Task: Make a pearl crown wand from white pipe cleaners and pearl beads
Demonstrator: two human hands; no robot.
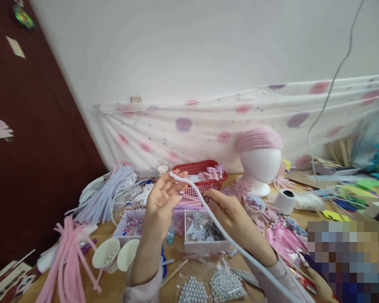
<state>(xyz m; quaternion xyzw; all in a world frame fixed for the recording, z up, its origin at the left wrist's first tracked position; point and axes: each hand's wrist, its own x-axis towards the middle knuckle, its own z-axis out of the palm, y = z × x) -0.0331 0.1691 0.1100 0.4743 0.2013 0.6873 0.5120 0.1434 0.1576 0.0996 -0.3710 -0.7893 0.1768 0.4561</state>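
Observation:
A long white pipe cleaner [219, 227] runs from the lower right up to a bent tip in front of me. My right hand [229, 210] pinches it between thumb and fingers a little below that tip. My left hand [161, 206] is raised with its fingers apart, and the tip crosses in front of those fingers. Whether they touch it I cannot tell. Beneath my hands are a white box [205, 247] of silvery and white pieces and another box [123, 237] with colourful gems. Clear bags of pearl beads [225, 286] lie closer to me.
Pink pipe cleaners [68, 261] and a pale bundle [107, 195] lie left, near paper cups [105, 254]. A red basket [219, 183] stands behind my hands. Right of it stands a white foam head [260, 166] with a pink wrap. A cable [331, 88] hangs at right.

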